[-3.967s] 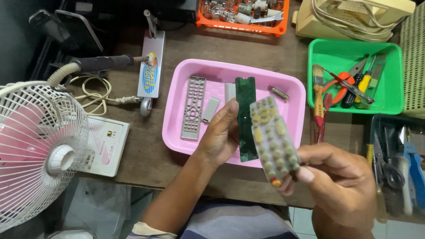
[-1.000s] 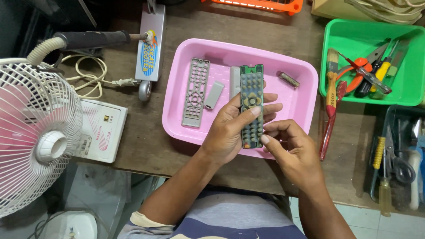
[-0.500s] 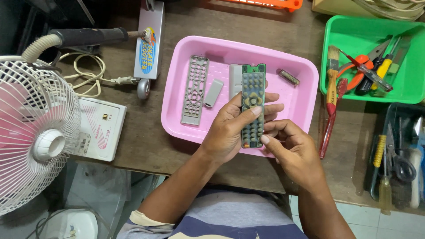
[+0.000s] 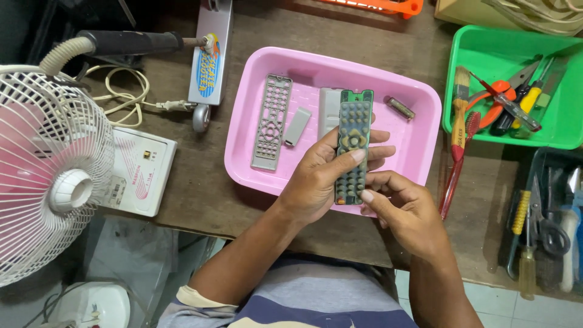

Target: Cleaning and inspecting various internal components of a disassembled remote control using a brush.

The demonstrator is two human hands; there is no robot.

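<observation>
- White fan (image 4: 51, 176) at left edge, white box (image 4: 136, 171) beside it on the surface (image 4: 206, 182).
- Pink tray (image 4: 419, 130) mid-frame; grey remote cover (image 4: 271, 121) lies inside it.
- Left hand (image 4: 319, 182), grip wrapped around green circuit board with button pad (image 4: 352, 143), held over the tray.
- Right hand (image 4: 410, 212), grip pinching the board's lower end.
- Green bin (image 4: 492, 51) of tools at upper right.

The left hand (image 4: 316, 182) curled around the green circuit board (image 4: 353, 146), thumb pressed across its face and fingers wrapped behind it. The right hand (image 4: 404, 212) sat just beside the board's lower end, thumb tip touching its edge. Both forearms rose from below the board, bare.
</observation>
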